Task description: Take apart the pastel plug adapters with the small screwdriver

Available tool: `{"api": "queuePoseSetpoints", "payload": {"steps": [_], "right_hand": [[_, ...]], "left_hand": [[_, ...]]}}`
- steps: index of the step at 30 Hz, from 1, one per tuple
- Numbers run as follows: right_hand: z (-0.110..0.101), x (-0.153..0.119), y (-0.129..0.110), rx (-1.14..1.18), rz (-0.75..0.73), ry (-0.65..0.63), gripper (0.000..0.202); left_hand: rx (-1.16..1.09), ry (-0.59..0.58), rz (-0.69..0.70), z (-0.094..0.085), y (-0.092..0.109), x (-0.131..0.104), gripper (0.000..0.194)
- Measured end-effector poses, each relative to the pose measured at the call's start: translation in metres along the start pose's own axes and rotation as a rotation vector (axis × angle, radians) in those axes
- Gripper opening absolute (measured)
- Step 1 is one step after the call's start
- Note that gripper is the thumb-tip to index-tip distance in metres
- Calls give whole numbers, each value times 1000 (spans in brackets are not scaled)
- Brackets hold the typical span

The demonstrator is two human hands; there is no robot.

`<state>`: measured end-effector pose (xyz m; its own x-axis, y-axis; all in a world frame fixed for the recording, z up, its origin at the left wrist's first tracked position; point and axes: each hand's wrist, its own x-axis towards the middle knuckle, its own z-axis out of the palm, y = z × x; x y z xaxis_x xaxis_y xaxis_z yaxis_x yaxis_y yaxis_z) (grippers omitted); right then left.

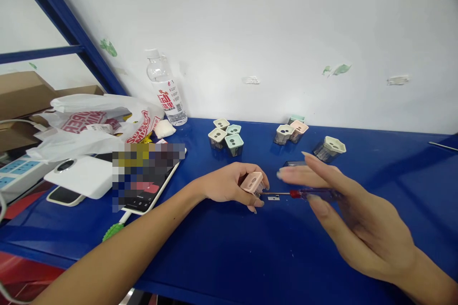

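Head view, right hand: fingers long and loosely parted, the thumb below steadying a slim screwdriver with a translucent purple handle and red collar; probably a light hold that lets it roll.
Left hand: closed narrowly around a pink-topped, clear-bodied plastic sharpener, seemingly to brace it against the shaft.
Sharpener: above the blue tabletop, near its middle, side turned to the screwdriver; the tip meets its lower edge (exact contact is too small to tell).
Metal piece: a small flat silvery plate lies just beneath the shaft.
Lone sharpener: cream-topped, tilted, beyond the right hand; its smoky see-through body hides whatever it may hold.
Clusters: four cream and mint sharpeners huddle left; three in cream, pink and mint sit right, perhaps grouped to save room.
Bag: white plastic with red lettering, yellow packaging showing inside.
Bottle: clear plastic, capped, red-and-white label, upright by the wall; fill level unclear.
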<state>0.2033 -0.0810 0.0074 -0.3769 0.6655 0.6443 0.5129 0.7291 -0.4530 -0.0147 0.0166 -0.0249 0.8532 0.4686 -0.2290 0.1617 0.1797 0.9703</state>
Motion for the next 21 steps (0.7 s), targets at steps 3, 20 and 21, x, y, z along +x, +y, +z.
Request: {"api": "queuePoseSetpoints", "payload": {"steps": [3, 20, 21], "right_hand": [[1, 2, -2, 39, -24, 24, 43], [-18, 0, 14, -64, 269, 184, 16], [-18, 1, 16, -82, 298, 175, 16]], "left_hand": [[21, 5, 6, 0, 0, 0, 37], [166, 98, 52, 6, 7, -2, 36], [202, 120, 66, 6, 7, -3, 36]]}}
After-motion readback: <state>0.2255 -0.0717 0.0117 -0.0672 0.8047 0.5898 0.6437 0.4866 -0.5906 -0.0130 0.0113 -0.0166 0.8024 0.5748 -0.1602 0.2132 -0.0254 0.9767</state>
